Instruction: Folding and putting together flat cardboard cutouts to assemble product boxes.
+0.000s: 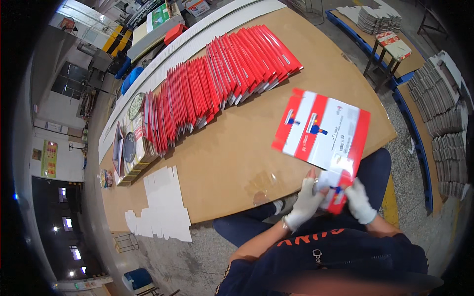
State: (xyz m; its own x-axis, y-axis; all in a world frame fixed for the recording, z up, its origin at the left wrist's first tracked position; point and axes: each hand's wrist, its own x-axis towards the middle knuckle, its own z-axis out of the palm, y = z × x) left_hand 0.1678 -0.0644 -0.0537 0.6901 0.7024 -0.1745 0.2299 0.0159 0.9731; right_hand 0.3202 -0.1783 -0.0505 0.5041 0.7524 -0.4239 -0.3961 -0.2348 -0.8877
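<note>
A red and white printed carton lies partly on the brown table, its near end over my lap. My left hand, in a white glove with bare fingertips, closes on the left side of the carton's near flap. On the other side, my right hand, gloved likewise, grips the red right edge of that flap. Some fingers of both hands are hidden by the flap or blurred. A long row of flattened red cartons stands on edge across the table's far side, leaning together.
White cardboard pieces lie at the table's near left edge. A box with round items on it stands at the row's left end. To the right are a stool and stacked grey cardboard on a blue-edged pallet.
</note>
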